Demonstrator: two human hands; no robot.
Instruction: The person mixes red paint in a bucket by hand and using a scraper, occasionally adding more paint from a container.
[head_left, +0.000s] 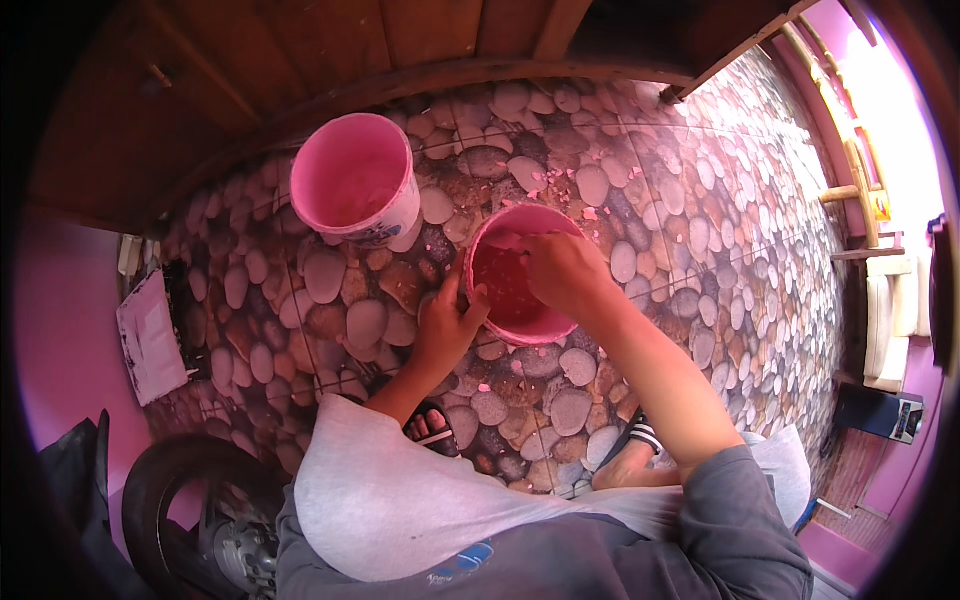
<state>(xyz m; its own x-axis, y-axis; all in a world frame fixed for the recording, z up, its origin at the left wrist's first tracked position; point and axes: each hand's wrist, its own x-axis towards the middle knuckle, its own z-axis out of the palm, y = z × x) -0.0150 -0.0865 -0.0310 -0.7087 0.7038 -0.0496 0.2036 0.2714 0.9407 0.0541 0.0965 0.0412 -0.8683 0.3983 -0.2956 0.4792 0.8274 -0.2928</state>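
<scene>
A pink-coated bucket [538, 331] stands on the floor between my feet and the wooden furniture. On its left side my left hand [447, 318] grips the wall near the rim, thumb at the edge. My right hand [566, 268] reaches over the right rim into the bucket with its fingers curled closed. What those fingers hold, if anything, is hidden. Pink residue coats the inside of the bucket. A second bucket [398, 212], pale outside and pink inside, stands farther off to the left, apart from both hands.
Pink flakes [590, 213] lie scattered on the pebble-patterned floor [715, 300]. Dark wooden furniture [340, 40] spans the far side. A black wheel [150, 500] stands at lower left, near a white panel [152, 338]. A ladder-like wooden frame [850, 150] is at the right.
</scene>
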